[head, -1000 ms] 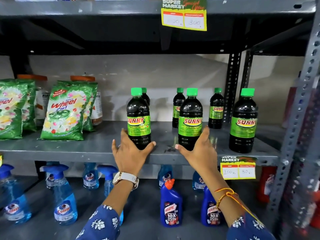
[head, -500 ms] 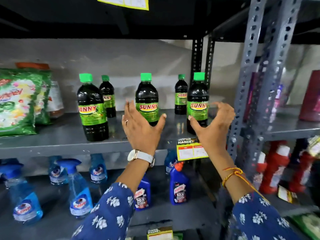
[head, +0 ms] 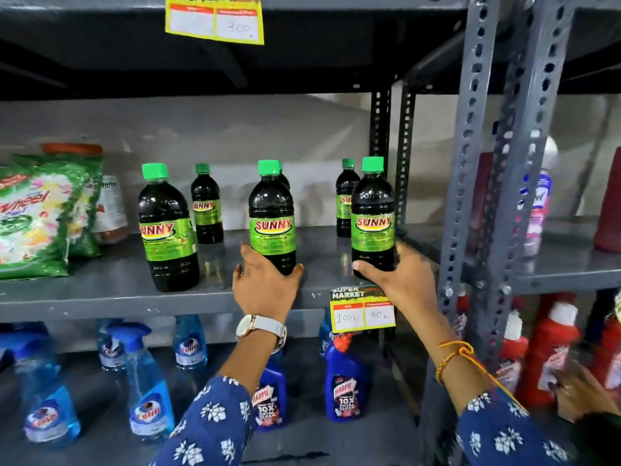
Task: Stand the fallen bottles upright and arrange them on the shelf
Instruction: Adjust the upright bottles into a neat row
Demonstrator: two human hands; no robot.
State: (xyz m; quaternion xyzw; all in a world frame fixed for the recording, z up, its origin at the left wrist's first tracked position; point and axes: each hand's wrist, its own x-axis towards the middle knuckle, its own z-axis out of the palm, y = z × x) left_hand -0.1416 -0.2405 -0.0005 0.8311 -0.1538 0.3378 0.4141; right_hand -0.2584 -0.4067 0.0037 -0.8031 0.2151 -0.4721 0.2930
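Dark Sunny bottles with green caps and green labels stand upright on the grey middle shelf (head: 111, 290). My left hand (head: 265, 287) cups the base of the middle front bottle (head: 272, 216). The base of the right front bottle (head: 373, 213), near the shelf's right end, sits in the grip of my right hand (head: 400, 280). A third front bottle (head: 166, 227) stands free to the left. Two smaller-looking bottles stand behind, one at the back left (head: 205, 205) and one at the back right (head: 346, 196); another is mostly hidden behind the middle bottle.
Green Wheel detergent bags (head: 40, 216) fill the shelf's left end. A grey perforated upright (head: 470, 163) stands right of my right hand. Blue spray bottles (head: 148, 385) and Harpic bottles (head: 342, 381) sit below. Another person's hand (head: 578, 391) shows at lower right, by red bottles.
Both hands, raised and open half a second ago, have come down and closed around the bases of the middle and right front bottles. The view has shifted slightly.
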